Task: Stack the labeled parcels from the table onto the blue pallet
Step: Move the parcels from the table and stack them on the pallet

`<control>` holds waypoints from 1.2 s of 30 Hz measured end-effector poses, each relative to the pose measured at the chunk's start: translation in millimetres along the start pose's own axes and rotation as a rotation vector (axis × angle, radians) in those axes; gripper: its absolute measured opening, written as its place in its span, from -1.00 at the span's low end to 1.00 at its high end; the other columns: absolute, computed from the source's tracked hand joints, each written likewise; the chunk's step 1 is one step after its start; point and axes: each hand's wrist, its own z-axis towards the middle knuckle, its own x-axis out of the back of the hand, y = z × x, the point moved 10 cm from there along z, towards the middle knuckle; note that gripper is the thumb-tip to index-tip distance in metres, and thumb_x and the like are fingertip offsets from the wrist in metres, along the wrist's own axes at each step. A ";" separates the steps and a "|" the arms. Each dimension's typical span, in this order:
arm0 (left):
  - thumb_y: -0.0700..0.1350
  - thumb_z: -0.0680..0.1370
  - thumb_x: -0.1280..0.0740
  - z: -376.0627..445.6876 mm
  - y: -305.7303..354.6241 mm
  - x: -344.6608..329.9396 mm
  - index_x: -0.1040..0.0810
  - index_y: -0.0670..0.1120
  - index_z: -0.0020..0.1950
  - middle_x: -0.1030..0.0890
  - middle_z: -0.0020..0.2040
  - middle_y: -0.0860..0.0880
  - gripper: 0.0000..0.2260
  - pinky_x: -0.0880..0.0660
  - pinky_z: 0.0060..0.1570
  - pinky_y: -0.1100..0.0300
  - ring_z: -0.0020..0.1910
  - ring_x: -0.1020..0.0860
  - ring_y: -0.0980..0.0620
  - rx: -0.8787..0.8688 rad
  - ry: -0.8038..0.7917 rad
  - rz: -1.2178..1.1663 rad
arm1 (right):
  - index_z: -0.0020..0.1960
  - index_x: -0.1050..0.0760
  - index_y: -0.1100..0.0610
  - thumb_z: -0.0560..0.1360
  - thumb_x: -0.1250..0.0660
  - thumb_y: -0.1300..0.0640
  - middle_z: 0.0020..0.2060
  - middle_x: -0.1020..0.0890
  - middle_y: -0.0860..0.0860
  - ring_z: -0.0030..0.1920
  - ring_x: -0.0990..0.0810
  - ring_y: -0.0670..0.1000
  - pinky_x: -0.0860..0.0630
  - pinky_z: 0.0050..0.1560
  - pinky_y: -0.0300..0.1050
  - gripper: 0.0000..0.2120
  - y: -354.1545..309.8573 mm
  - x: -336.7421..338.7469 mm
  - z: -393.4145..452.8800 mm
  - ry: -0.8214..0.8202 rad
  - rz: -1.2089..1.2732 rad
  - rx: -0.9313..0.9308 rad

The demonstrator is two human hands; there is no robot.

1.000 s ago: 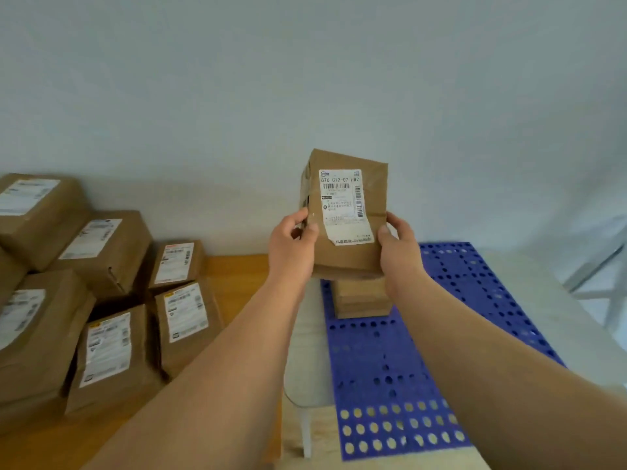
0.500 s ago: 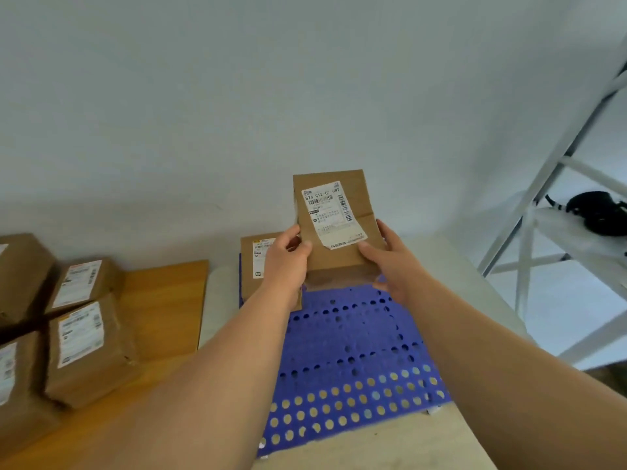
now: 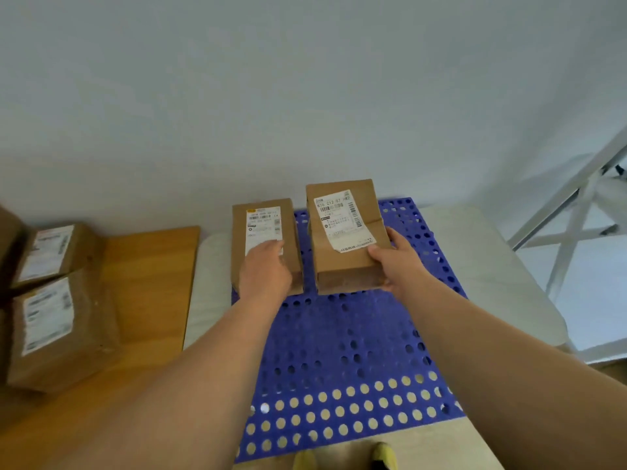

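Your right hand grips the taller brown paper-wrapped parcel with the white shipping label at its near right corner, thumb over the top face, fingers curled round the side. The parcel sits toward the far edge of the blue perforated plastic pallet; whether its base is fully down or a touch lifted, you cannot tell from this angle.

Your left hand rests on the second, narrower brown labeled parcel, fingers laid fairly straight across its label, pressing rather than clasping. That parcel stands at the pallet's far left corner, just beside the taller one, a narrow gap between them.

Progress, judged from the layout: two parcels are on the pallet, side by side in a row along the far edge. The pallet's middle and near edge show only bare blue grid.

Still to move: at least two brown labeled parcels are piled at the left edge of the wooden worktop, with another brown edge cut off by the frame. The count beyond that is hidden.

Likely step in hand: seating and squaring the taller parcel against its neighbour. Task looks early, with most parcels still on the worktop.

Pallet lies on a pale surface; white metal frame at right.
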 end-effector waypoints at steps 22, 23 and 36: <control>0.00 0.62 -0.23 -11.6 -9.0 -42.6 -0.12 0.14 0.55 -0.22 0.42 0.00 -0.47 -0.32 0.37 -0.07 0.39 -0.22 -0.05 -0.101 -0.116 0.409 | 0.53 -0.15 -0.13 0.59 -0.29 0.10 0.33 -0.48 -0.05 0.22 -0.51 0.10 -0.50 0.22 0.21 -0.42 21.7 -40.7 44.6 -0.041 -0.138 -0.049; 0.01 0.62 -0.23 -11.5 -8.7 -42.5 -0.12 0.14 0.55 -0.22 0.42 0.00 -0.47 -0.32 0.36 -0.06 0.39 -0.22 -0.05 -0.106 -0.113 0.413 | 0.53 -0.14 -0.13 0.59 -0.28 0.10 0.33 -0.49 -0.05 0.22 -0.51 0.10 -0.51 0.22 0.21 -0.42 21.0 -40.8 44.3 -0.041 -0.141 -0.048; 0.03 0.58 -0.29 -12.5 -4.7 -39.2 -0.06 0.06 0.56 -0.22 0.44 0.00 -0.38 -0.24 0.38 0.00 0.40 -0.24 -0.03 -0.102 -0.068 0.436 | 0.58 -0.07 0.01 0.59 -0.30 0.01 0.39 -0.43 -0.01 0.30 -0.46 0.07 -0.43 0.14 -0.06 -0.35 5.6 -37.1 36.2 -0.049 -0.292 0.086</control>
